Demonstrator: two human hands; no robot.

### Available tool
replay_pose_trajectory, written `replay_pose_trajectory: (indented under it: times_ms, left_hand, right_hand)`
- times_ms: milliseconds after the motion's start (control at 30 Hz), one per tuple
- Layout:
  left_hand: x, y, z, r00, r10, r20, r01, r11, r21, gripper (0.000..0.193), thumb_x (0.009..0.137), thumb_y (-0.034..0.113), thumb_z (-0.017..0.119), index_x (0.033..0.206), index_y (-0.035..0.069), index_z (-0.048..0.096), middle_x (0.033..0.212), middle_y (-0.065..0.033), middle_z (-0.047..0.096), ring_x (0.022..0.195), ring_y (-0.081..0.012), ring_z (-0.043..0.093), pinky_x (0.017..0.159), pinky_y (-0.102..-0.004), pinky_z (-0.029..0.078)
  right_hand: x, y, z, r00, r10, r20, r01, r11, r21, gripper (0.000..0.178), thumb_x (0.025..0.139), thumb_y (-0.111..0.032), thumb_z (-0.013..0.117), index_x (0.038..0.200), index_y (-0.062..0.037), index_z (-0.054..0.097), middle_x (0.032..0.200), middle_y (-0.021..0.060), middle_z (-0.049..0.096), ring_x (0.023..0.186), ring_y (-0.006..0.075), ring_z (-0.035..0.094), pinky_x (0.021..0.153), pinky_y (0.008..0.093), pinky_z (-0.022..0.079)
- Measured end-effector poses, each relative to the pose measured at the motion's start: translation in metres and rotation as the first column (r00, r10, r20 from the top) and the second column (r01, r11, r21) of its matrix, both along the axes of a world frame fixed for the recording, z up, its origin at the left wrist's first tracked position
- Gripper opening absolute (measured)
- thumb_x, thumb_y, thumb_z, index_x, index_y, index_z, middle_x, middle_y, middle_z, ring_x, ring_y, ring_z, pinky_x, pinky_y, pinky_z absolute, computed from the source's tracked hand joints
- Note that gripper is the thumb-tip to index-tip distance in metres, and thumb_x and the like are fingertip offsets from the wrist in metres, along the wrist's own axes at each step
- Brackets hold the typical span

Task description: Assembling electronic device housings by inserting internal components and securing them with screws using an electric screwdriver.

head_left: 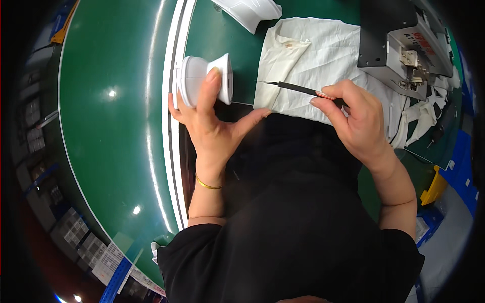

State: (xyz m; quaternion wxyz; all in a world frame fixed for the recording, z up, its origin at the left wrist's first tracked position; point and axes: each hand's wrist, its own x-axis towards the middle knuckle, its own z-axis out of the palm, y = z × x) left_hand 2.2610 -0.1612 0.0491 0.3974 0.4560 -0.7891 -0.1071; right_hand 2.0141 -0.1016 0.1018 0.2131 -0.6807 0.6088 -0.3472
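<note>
My left hand grips a small white round plastic part with a flared end, holding it over the edge of the green bench. The index finger lies across the part and the thumb sticks out to the right. My right hand pinches slim black tweezers whose fine tip points left, toward the white part, with a gap between them. The tweezers hover over a crumpled white cloth spread on the bench.
A green conveyor belt with white rails runs along the left. Another white plastic part lies at the top. A grey metal fixture stands at the upper right, with white pieces beside it. A yellow bin sits lower right.
</note>
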Motion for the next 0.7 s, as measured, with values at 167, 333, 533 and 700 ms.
replay_pose_trajectory:
  times_ms: [167, 333, 533, 700]
  left_hand:
    - [-0.002, -0.005, -0.015, 0.997, 0.041, -0.059, -0.043, 0.998, -0.037, 0.094, 0.053, 0.047, 0.094, 0.129, 0.015, 0.05, 0.124, 0.0022, 0.062, 0.113, -0.0235, 0.059, 0.109, -0.0539, 0.022]
    - [-0.005, 0.001, -0.014, 0.999, 0.032, 0.037, -0.036, 0.993, 0.109, 0.105, 0.054, 0.034, 0.096, 0.137, 0.01, 0.038, 0.129, -0.0068, 0.054, 0.115, -0.0267, 0.058, 0.101, -0.0453, 0.041]
    - [-0.012, 0.0, -0.025, 0.975, -0.057, -0.216, 0.079, 0.993, 0.092, 0.096, 0.057, 0.025, 0.096, 0.135, 0.015, 0.043, 0.125, -0.0066, 0.057, 0.108, -0.0289, 0.063, 0.088, -0.0424, 0.051]
    - [-0.019, -0.002, -0.018, 0.97, -0.141, -0.197, 0.16, 0.984, 0.082, 0.09, 0.064, 0.01, 0.092, 0.137, 0.014, 0.04, 0.124, -0.0108, 0.057, 0.099, -0.0293, 0.068, 0.083, -0.0385, 0.058]
  right_hand:
    - [0.001, -0.016, -0.007, 0.976, 0.101, -0.194, -0.11, 0.993, -0.037, 0.03, 0.079, -0.003, 0.075, 0.108, -0.0094, 0.071, 0.068, 0.0049, 0.052, 0.058, 0.0213, 0.05, 0.052, 0.0311, 0.04]
    - [-0.004, -0.022, -0.03, 0.968, 0.18, -0.177, -0.206, 0.968, -0.142, 0.046, 0.069, 0.001, 0.071, 0.112, -0.0165, 0.075, 0.075, 0.0042, 0.052, 0.065, 0.0207, 0.051, 0.055, 0.0318, 0.04]
    - [0.002, -0.02, -0.046, 0.972, 0.169, -0.167, -0.193, 0.971, -0.142, 0.047, 0.067, 0.001, 0.069, 0.111, -0.016, 0.075, 0.074, 0.0035, 0.051, 0.064, 0.02, 0.051, 0.053, 0.0303, 0.04]
    - [0.002, -0.017, -0.051, 0.964, 0.171, -0.201, -0.201, 0.97, -0.134, 0.046, 0.067, 0.0, 0.07, 0.11, -0.0154, 0.075, 0.073, 0.0032, 0.051, 0.063, 0.0193, 0.05, 0.052, 0.0297, 0.039]
